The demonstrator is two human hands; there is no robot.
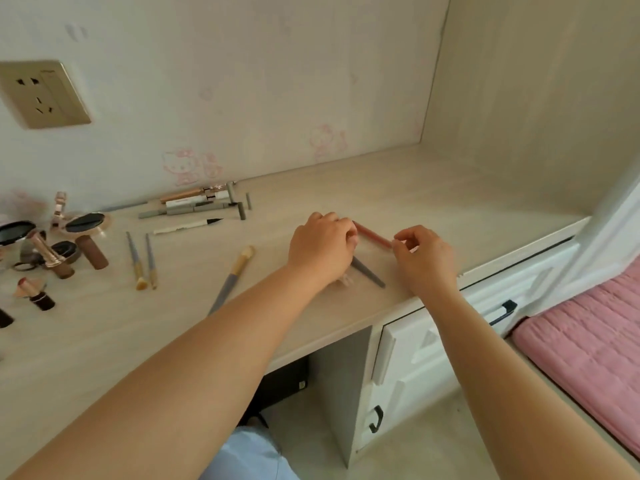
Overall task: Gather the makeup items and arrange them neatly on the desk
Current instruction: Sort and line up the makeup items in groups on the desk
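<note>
Both hands (374,251) on the pink pencil's (373,234) two ends

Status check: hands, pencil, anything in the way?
Left hand and right hand pinch pink pencil at its ends. Grey pencil lies beneath on desk. Nothing blocking.

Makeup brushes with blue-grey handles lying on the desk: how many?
3: two thin brushes side by side left of centre, one larger brush beside the left forearm, its handle end hidden. Others may lie out of view.
</note>
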